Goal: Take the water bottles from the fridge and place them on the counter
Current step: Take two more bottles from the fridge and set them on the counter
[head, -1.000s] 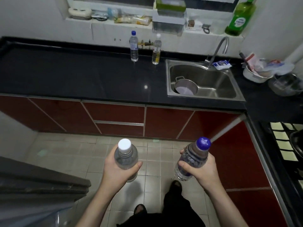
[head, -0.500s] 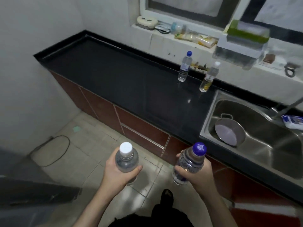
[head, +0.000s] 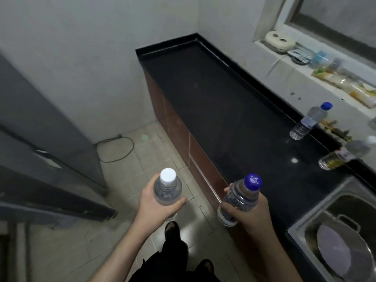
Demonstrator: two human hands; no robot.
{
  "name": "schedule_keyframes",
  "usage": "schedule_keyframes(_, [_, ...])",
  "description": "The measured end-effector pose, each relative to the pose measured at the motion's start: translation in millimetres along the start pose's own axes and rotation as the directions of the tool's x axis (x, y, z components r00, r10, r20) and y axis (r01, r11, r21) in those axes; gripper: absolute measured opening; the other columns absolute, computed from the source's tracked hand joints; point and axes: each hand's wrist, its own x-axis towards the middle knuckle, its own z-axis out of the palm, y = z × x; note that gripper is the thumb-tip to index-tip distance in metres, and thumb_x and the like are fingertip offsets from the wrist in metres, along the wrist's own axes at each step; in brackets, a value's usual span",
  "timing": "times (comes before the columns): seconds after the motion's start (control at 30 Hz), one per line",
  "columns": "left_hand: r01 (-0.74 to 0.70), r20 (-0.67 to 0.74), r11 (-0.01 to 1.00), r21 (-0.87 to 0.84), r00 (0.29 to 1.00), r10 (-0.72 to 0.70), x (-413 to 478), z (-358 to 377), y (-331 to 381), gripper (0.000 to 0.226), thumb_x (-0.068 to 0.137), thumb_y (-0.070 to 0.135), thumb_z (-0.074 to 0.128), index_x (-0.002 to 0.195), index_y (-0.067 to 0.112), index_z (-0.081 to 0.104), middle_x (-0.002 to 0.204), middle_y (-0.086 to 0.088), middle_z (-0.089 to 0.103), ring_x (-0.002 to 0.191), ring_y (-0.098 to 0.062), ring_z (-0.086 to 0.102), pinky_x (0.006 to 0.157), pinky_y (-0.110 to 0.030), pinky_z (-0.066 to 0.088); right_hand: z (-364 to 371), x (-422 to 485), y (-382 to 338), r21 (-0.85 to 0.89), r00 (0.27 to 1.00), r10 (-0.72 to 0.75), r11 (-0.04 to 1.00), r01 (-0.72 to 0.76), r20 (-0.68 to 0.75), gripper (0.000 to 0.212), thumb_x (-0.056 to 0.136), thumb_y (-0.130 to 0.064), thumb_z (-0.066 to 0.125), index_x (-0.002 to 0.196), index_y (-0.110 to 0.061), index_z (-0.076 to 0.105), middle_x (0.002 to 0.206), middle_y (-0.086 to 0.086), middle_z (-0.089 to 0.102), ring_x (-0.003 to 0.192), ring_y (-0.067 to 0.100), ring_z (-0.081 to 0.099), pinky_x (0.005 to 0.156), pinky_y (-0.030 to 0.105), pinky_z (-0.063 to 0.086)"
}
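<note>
Bare forearms, black trousers, black shoes

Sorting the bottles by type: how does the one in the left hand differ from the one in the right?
The left hand's bottle has a white cap; the right hand's bottle has a dark blue one. The left hand's bottle stands nearly upright and over the floor tiles, the right hand's bottle tilts by the counter edge. Both are clear plastic, capped and held.

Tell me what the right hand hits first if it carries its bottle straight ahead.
Probably the front edge of the black counter. The right hand and its blue-capped bottle sit just before that edge, seemingly above the red cabinet fronts; if high enough, it passes over bare countertop. Depth is unclear.
</note>
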Motion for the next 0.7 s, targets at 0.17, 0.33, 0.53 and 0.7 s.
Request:
schedule_keyframes(0.17, [0.039,-0.074,0.998,0.038,0.997,-0.036,42,-11,-17,0.061,0.057,-0.001,0.093,0.095,0.036,0.063,0.086,0.023,0.072,0.074,0.007,0.068,0.062,-0.004,0.049,24,56,-1,-0.005,0.998,-0.01,1.0,0.011,0.059,0.042,0.065,0.0,0.088,0.095,-0.022,0.069,0.096,0.006,0.076,0.086,0.021,0.075,0.072,0.022,0.061])
schedule_keyframes(0.33, [0.014,-0.145,0.999,0.033,0.989,-0.009,89,-30,-15,0.056,0.05,0.033,0.09,0.094,0.051,0.06,0.092,0.022,0.07,0.079,0.003,0.068,0.062,-0.005,0.049,55,112,-11,-0.015,0.997,-0.041,0.999,0.042,0.063,0.043,0.064,0.004,0.089,0.097,-0.014,0.07,0.098,0.006,0.076,0.088,0.018,0.075,0.075,0.021,0.06])
schedule_keyframes(0.53, [-0.067,-0.135,0.998,-0.002,0.989,0.066,143,-55,-16,0.047,0.059,0.03,0.087,0.099,0.037,0.061,0.093,0.01,0.069,0.081,-0.007,0.069,0.065,-0.008,0.052,92,169,-26,-0.037,0.994,-0.075,0.996,0.078,0.074,0.042,0.063,0.009,0.088,0.095,-0.01,0.069,0.096,0.008,0.075,0.085,0.019,0.075,0.074,0.02,0.06])
schedule_keyframes(0.7, [-0.086,-0.196,0.996,-0.035,0.978,0.077,179,-67,-20,0.048,0.06,0.031,0.086,0.1,0.041,0.061,0.096,0.008,0.07,0.084,-0.01,0.07,0.07,-0.011,0.053,114,211,-34,-0.027,0.991,-0.075,0.997,0.079,0.115,0.041,0.062,0.01,0.088,0.095,-0.005,0.069,0.097,0.008,0.076,0.085,0.018,0.075,0.074,0.02,0.06])
